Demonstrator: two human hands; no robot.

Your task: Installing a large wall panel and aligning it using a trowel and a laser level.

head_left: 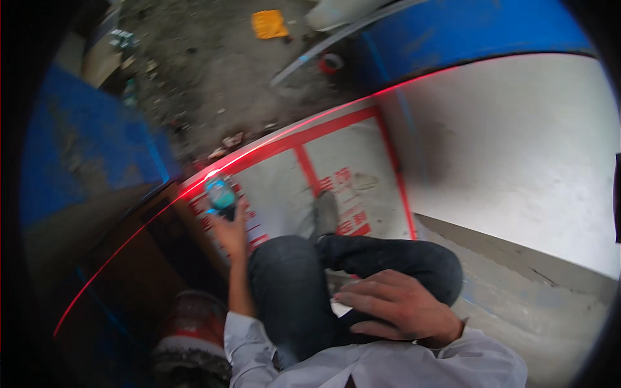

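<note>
My left hand [229,226] grips a small laser level [220,195] with a teal top at the left end of a white board with red borders and printing [349,142]. A bright red laser line crosses the scene through the device. My right hand [394,307] hangs loosely over my bent right leg [420,265], fingers apart and holding nothing visible. My shoe [323,207] rests on the printed board.
A red-and-white bucket [194,317] stands at lower left beside a brown panel [139,258]. Blue-coated walls [90,142] flank a rubble-strewn floor [207,77] with a yellow scrap [268,24] and grey tube [330,35]. A pale panel [517,155] fills the right.
</note>
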